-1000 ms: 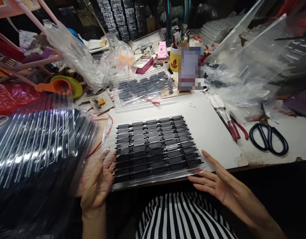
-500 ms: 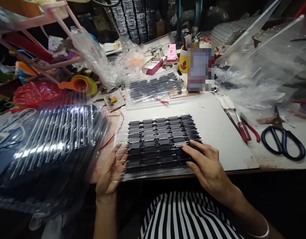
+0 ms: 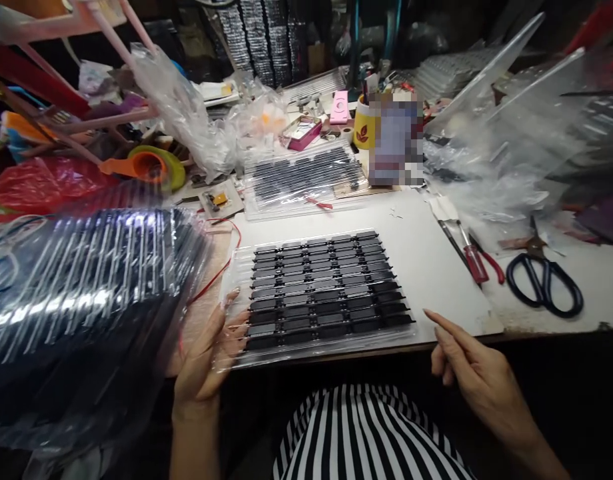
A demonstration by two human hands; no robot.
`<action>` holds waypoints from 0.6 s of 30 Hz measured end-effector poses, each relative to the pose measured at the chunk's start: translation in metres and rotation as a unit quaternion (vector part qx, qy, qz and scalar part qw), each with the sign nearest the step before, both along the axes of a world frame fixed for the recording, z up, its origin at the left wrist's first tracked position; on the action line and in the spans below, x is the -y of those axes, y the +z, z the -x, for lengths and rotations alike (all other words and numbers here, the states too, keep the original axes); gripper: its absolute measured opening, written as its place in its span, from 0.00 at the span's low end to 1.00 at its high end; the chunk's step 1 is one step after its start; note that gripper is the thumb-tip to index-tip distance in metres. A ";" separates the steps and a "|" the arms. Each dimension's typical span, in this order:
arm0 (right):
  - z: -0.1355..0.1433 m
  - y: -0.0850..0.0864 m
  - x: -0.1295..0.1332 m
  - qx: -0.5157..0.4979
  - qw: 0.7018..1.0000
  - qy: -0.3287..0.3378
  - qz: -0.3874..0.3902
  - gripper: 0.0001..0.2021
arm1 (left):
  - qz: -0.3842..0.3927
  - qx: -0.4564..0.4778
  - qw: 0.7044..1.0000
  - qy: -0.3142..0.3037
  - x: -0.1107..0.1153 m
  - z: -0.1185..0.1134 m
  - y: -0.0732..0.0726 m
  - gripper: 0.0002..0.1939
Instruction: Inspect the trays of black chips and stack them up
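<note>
A clear plastic tray (image 3: 241, 275) filled with rows of black ribbed parts (image 3: 326, 283) lies at the front of the white work surface. My left hand (image 3: 212, 347) grips its left edge, the fingers showing through the plastic underneath and the thumb at the rim. To the right of the tray, my right hand (image 3: 479, 370) is off it, holding nothing, index finger stretched out and the others loosely bent. Behind, a second clear tray of similar black parts (image 3: 304, 177) rests flat.
Stacked filled trays in plastic (image 3: 96, 280) stand at the left. Scissors (image 3: 544, 280), a red-handled screwdriver (image 3: 474, 260) and pliers (image 3: 491, 259) lie at the right. A yellow cup (image 3: 364, 123) stands at the back. Plastic bags (image 3: 506, 160) heap up beyond the scissors.
My right hand has lifted off the black parts and moved right, away from the tray. My left hand stays at the tray's left edge. The view has shifted slightly.
</note>
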State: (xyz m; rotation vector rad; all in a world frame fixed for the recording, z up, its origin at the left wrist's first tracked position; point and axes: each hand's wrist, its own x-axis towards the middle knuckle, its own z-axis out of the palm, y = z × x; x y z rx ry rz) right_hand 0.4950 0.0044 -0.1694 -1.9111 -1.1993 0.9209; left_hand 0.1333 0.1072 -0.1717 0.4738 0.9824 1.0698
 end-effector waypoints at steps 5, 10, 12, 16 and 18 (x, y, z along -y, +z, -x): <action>0.013 -0.010 0.011 -0.167 0.979 0.041 0.107 0.33 | -0.031 0.131 0.991 -0.010 0.006 0.004 -0.005 0.27; 0.026 -0.023 0.016 -0.238 0.969 0.040 0.043 0.31 | -0.118 0.206 0.966 0.099 0.016 -0.007 -0.009 0.32; 0.029 -0.025 0.018 -0.254 0.967 0.026 0.016 0.30 | -0.111 0.190 0.968 0.118 0.019 -0.008 -0.009 0.31; 0.029 -0.021 0.017 -0.267 0.963 -0.020 -0.027 0.25 | -0.052 0.183 0.980 0.065 0.020 -0.005 -0.007 0.30; 0.028 -0.015 0.012 -0.301 0.951 -0.055 -0.050 0.22 | -0.029 0.182 0.982 0.049 0.019 -0.006 -0.005 0.31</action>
